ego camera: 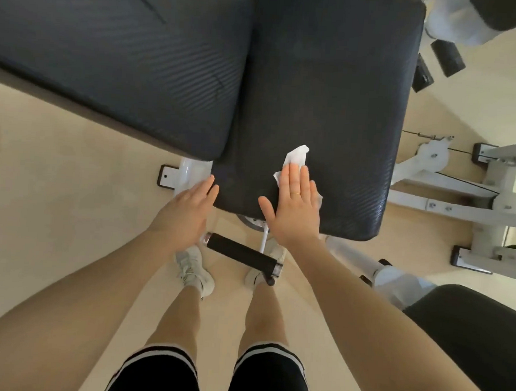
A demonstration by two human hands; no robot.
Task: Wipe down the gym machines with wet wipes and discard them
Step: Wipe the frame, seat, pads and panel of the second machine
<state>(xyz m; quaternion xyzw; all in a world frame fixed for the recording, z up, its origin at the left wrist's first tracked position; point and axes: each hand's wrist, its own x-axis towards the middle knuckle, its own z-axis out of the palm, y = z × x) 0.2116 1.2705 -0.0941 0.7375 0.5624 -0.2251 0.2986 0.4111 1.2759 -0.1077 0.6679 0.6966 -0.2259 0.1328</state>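
The right hand lies flat, fingers straight and together, thumb spread wide, pressing a wet wipe onto the near end of the seat pad. A ring shows on one finger. The left hand is flat too, fingers straight and relaxed, its fingertips touching the pad's near left corner; it holds nothing.

Below the hands, one black foam-covered handle runs across at an angle, above two white shoes on the pale floor.

The wipe is one sheet, white, thin and crumpled. Its far end sticks out creased beyond the fingertips, and small edges show at either side of the hand; the rest is hidden under the palm.

Two dark padded cushions sit side by side, touching: the seat pad under the wipe, and a ribbed-textured back pad to its left. Beyond and to the right stands white metal frame, with two black foam rollers farther off. Another black pad sits at the near right edge.
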